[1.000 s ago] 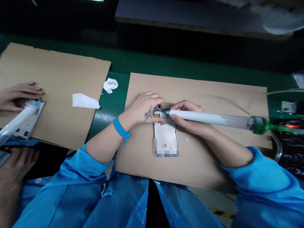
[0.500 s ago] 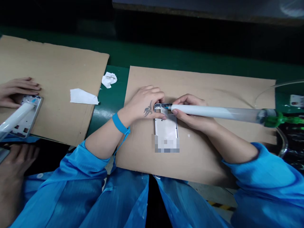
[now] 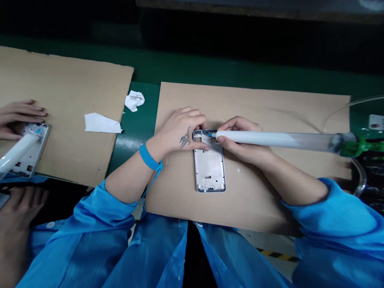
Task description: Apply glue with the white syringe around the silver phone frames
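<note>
A silver phone frame with small cutouts lies flat on a cardboard sheet. My left hand grips its upper left corner, thumb across the inner face and fingers around the outer edge. Between the thumb and fingers of my right hand is a large glue syringe, filled with white paste and lying nearly level. Its blue tip points left, at the top part of the phone frame; whether it touches cannot be told. A green fitting caps the syringe's far end.
At left, a co-worker's hand is at another phone frame under a white syringe, on a second cardboard sheet. White paper scraps lie nearby. A clear hose curves at right.
The view has shifted slightly. My hands, the phone frame and the syringe keep nearly the same places, with the tip still at the frame's top part.
</note>
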{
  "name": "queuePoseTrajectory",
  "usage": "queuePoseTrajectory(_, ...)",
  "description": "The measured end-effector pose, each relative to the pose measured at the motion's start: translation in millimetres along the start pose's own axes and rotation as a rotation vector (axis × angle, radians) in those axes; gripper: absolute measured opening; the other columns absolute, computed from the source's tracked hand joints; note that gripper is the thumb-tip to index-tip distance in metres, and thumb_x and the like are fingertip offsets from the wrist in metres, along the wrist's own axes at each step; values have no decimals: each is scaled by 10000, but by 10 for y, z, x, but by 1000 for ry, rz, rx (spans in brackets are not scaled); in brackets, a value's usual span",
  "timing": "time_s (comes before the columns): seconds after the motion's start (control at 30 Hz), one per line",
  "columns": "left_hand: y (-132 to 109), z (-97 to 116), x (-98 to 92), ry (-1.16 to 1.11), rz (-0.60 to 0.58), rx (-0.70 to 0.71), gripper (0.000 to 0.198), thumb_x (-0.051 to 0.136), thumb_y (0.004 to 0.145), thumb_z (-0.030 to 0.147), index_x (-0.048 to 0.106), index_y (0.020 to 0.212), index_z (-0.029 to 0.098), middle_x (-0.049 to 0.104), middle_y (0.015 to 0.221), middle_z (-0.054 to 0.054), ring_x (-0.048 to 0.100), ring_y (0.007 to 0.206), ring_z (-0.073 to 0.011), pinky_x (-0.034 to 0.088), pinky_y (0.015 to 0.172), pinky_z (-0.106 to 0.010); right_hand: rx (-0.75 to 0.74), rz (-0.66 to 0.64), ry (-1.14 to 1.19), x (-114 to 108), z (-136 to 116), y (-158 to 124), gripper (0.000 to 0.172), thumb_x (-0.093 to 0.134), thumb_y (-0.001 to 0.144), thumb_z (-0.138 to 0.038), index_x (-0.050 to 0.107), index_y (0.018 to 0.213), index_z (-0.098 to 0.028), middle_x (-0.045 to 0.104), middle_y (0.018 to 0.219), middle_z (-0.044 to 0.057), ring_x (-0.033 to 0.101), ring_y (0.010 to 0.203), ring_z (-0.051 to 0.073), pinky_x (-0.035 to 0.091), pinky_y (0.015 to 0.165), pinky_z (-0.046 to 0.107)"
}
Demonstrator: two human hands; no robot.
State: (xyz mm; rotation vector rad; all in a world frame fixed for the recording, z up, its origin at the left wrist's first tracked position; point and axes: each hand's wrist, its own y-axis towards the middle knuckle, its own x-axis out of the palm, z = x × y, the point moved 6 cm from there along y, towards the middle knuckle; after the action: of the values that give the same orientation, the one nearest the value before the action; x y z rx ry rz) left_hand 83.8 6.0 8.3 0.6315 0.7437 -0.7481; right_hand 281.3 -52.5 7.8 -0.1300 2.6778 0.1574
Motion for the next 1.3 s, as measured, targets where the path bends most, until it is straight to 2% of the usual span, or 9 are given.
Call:
queuePoseTrajectory(0.3, 5, -5, 1, 43, 21, 4, 805, 759, 821, 1016, 713, 971, 227, 726, 929, -56, 678, 923, -301, 453, 823, -433, 21, 24, 7, -22, -20, 1, 430, 946, 820, -621, 706, 863, -267, 818, 821, 47, 682, 611, 184, 549, 543, 317)
queuePoseTrajectory(0.43, 20, -13, 9, 50, -10, -18, 809, 783, 794, 1016, 722, 973, 230, 743, 951, -63, 682, 944, -309, 459, 833, -442, 15, 23, 6, -34, -46, 17, 386, 940, 818, -563, 695, 852, -267, 814, 821, 47, 678, 614, 183, 559, 545, 318)
queuePoseTrajectory(0.67, 16, 4, -8, 28, 14, -1, 776, 776, 833, 990, 721, 968, 227, 745, 942, -58, 661, 906, -293, 456, 826, -448, 4, 36, 16, -38, -51, 10, 318, 925, 825, -476, 688, 868, -269, 802, 821, 47, 677, 613, 182, 556, 542, 318)
queuePoseTrajectory(1.13, 25, 10, -16, 3, -3, -25, 816, 672, 859, 1040, 714, 953, 231, 754, 957, -75, 655, 908, -300, 456, 839, -461, 66, 70, 33, -40, -20, -2, 457, 961, 798, -647, 689, 846, -283, 819, 834, 61, 699, 642, 212, 606, 582, 361)
queuePoseTrajectory(1.3, 39, 11, -19, 9, -31, -50, 803, 691, 854, 1028, 713, 952, 231, 759, 965, -79, 657, 912, -300, 463, 848, -465, 49, 67, 1, -36, -20, -4, 427, 935, 832, -632, 695, 897, -285, 811, 851, 60, 715, 682, 214, 595, 592, 346)
